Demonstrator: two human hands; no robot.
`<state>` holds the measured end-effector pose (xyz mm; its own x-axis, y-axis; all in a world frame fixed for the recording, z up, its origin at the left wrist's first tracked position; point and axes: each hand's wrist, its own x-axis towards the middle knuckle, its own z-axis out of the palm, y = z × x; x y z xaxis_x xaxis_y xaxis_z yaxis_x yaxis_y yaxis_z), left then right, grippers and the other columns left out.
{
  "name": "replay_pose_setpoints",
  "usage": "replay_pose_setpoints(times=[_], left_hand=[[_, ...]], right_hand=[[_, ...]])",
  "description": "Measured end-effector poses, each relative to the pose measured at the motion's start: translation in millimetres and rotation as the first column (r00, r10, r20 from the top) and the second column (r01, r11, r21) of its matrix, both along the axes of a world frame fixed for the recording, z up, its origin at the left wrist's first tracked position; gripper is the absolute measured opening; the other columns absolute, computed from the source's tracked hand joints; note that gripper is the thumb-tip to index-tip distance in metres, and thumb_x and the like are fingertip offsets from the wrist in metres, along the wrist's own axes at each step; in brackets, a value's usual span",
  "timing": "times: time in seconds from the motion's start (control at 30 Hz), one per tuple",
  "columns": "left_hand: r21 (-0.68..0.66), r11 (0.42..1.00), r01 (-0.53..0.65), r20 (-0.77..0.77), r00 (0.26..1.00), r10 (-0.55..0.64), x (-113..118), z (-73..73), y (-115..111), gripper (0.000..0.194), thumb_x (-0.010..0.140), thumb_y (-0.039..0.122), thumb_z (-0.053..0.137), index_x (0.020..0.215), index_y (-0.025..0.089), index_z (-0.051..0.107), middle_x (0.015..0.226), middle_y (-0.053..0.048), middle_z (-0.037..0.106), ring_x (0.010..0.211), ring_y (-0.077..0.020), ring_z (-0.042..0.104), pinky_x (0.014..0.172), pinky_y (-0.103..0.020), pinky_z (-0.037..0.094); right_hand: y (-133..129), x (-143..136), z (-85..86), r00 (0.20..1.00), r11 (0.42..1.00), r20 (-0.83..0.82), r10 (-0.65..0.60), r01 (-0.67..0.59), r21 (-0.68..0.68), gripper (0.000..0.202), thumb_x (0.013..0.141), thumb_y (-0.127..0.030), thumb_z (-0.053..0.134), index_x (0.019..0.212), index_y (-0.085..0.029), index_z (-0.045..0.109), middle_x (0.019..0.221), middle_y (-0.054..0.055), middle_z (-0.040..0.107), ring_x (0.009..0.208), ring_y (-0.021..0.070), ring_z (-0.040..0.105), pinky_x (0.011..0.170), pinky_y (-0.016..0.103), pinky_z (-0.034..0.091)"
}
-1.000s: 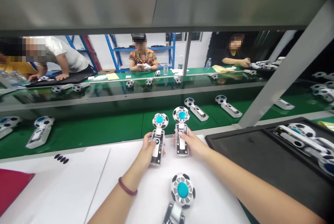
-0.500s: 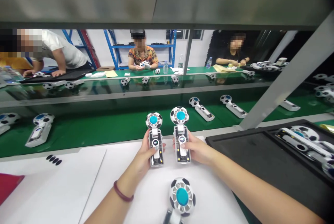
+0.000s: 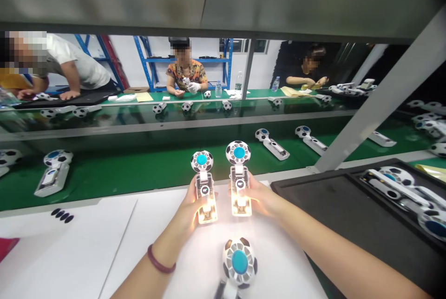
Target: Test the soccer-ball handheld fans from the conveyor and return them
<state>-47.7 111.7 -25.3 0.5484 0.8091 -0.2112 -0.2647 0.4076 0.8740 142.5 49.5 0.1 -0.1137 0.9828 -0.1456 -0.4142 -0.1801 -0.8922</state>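
My left hand [image 3: 189, 208] is closed around the clear handle of a handheld fan [image 3: 201, 161] with a black-and-white football-patterned head and a blue centre. A second such fan [image 3: 239, 153] is gripped in my right hand [image 3: 267, 200], beside the first. Both fans stand roughly upright, heads away from me, and the lower parts of their handles glow warm yellow. My thumbs rest on the handle fronts, under small round displays. On the white sheet [image 3: 149, 243] nearer to me lies a third football-headed fan [image 3: 239, 262], its handle cut off by the frame's lower edge.
Several similar fans [image 3: 273, 144] lie along the green conveyor belt [image 3: 132, 164] ahead. A black tray [image 3: 324, 206] with more fans is at right. Black oval pieces [image 3: 62, 215] lie at left. A slanted metal post [image 3: 362, 89] rises on the right; co-workers sit or lean opposite.
The handles of both held fans have lit up yellow, and their displays look different. My hands keep their grip. The whole view has shifted slightly. Opposite, a co-worker now holds a fan raised.
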Motion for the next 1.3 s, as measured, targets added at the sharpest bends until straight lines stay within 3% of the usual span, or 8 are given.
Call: replay_pose_setpoints(times=[0.57, 0.83, 1.3], left_hand=[[-0.034, 0.999, -0.034, 0.005, 0.999, 0.034, 3, -1.3, 1, 0.088, 0.056, 0.029, 0.076, 0.13, 0.031, 0.027, 0.113, -0.009, 0.053, 0.095, -0.028, 0.057, 0.073, -0.034, 0.048], [-0.02, 0.999, -0.034, 0.024, 0.999, 0.035, 4, -9.8, 3, 0.087, 0.055, 0.03, 0.076, 0.128, 0.03, 0.03, 0.115, -0.009, 0.052, 0.09, -0.0275, 0.059, 0.072, -0.034, 0.049], [-0.036, 0.999, -0.033, 0.026, 0.999, 0.034, 4, -10.7, 5, 0.08, 0.056, 0.029, 0.075, 0.124, 0.031, 0.034, 0.112, -0.007, 0.053, 0.091, -0.028, 0.059, 0.072, -0.034, 0.049]], right_hand=[[2, 2, -4.4, 0.999, 0.999, 0.01, -0.033, 0.033, -0.003, 0.059, 0.06, -0.02, 0.068, 0.107, -0.024, 0.033, 0.086, 0.0, 0.056, 0.078, 0.0166, 0.058, 0.069, 0.032, 0.044], [3, 2, -4.4, 0.999, 0.999, 0.01, -0.044, 0.045, -0.019, 0.066, 0.057, -0.022, 0.071, 0.11, -0.024, 0.032, 0.083, -0.001, 0.056, 0.076, 0.0163, 0.057, 0.069, 0.031, 0.044], [3, 5, -7.4, 1.0, 1.0, -0.007, -0.017, 0.017, 0.012, 0.063, 0.059, -0.02, 0.07, 0.109, -0.025, 0.033, 0.084, -0.001, 0.054, 0.077, 0.0164, 0.057, 0.069, 0.031, 0.044]])
